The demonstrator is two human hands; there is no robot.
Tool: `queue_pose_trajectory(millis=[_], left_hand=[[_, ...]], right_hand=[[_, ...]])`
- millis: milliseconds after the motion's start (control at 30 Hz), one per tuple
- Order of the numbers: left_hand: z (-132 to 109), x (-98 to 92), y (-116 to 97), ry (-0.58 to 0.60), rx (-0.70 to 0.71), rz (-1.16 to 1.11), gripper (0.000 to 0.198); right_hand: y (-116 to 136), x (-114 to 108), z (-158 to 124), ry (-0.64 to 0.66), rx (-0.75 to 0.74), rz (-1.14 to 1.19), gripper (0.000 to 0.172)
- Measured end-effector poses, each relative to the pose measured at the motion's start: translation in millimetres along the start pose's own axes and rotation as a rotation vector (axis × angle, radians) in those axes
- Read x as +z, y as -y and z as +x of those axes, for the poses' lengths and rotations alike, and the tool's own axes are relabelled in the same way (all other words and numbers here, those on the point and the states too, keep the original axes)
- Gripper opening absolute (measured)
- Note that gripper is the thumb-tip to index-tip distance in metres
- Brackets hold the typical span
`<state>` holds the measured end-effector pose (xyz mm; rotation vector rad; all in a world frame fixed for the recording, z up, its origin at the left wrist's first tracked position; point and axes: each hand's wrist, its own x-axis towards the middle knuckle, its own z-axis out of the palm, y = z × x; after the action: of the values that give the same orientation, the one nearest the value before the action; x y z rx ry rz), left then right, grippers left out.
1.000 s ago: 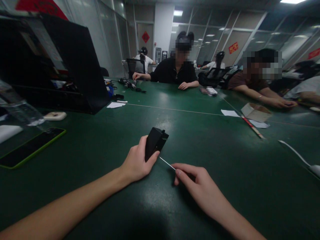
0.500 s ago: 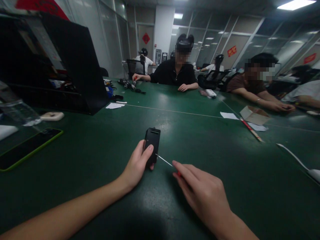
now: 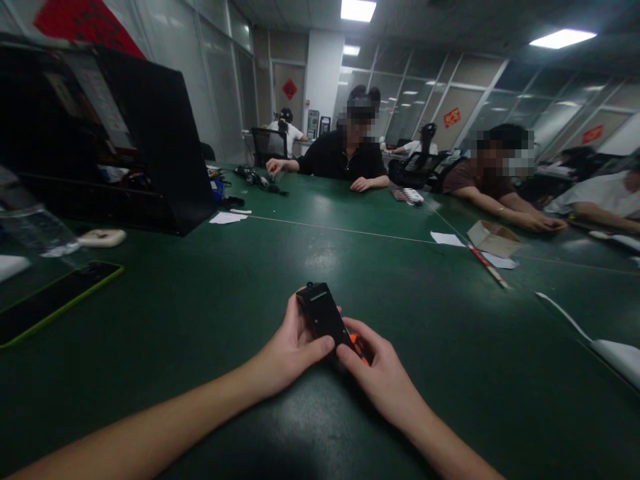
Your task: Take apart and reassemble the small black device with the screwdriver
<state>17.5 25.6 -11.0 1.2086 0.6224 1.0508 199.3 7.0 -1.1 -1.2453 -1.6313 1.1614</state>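
Observation:
A small black rectangular device (image 3: 324, 312) with a slot near its far end and small screws on its face is tilted over the table, its far end pointing up and left. My left hand (image 3: 296, 347) is closed around its left side, the thumb lying across the near end. On the other side, my right hand (image 3: 376, 357) presses its thumb against the device's near right edge. Tucked in those right fingers is the orange-red handle (image 3: 359, 348) of a screwdriver; its metal shaft is hidden.
A green-rimmed phone (image 3: 60, 300), a clear plastic cup (image 3: 37, 230) and a black open case (image 3: 190, 153) stand on the left. Paper (image 3: 447, 239), a cardboard box (image 3: 493, 238) and a red-and-wood stick (image 3: 490, 268) lie to the right. People sit across the green table (image 3: 200, 293).
My right hand has come left to the device, and the screwdriver's shaft no longer shows. The device has turned, its far end now leaning left, and sits slightly nearer to me.

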Motion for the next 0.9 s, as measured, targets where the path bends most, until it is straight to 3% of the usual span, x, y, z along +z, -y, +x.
queue_pose_trajectory(millis=[100, 167, 267, 433, 533, 733, 900], left_hand=[[2.2, -9.7, 1.0, 0.029, -0.007, -0.004, 0.069], [4.5, -17.5, -0.8, 0.018, 0.009, 0.013, 0.08], [6.9, -28.3, -9.3, -0.012, 0.03, 0.225, 0.09], [6.7, -36.7, -24.4, 0.051, 0.177, 0.773, 0.046], [6.2, -37.2, -26.6, 0.082, 0.279, 0.914, 0.041], [4.5, -35.4, -27.1, 0.187, 0.255, 1.073, 0.038], [0.8, -24.9, -28.0, 0.205, 0.33, 1.145, 0.038]], right_hand=[[-1.3, -2.6, 1.9, 0.005, 0.015, 0.014, 0.042], [-0.1, -3.6, 3.0, -0.011, 0.026, 0.033, 0.04], [2.9, -6.2, 4.3, -0.077, 0.043, 0.016, 0.04], [4.4, -12.8, 4.2, -0.053, 0.007, -0.187, 0.035], [5.5, -15.3, 2.9, -0.031, -0.035, -0.342, 0.033], [6.2, -18.0, 1.6, -0.012, -0.169, -0.53, 0.026], [2.7, -26.4, 3.9, 0.029, -0.295, -0.69, 0.026]])
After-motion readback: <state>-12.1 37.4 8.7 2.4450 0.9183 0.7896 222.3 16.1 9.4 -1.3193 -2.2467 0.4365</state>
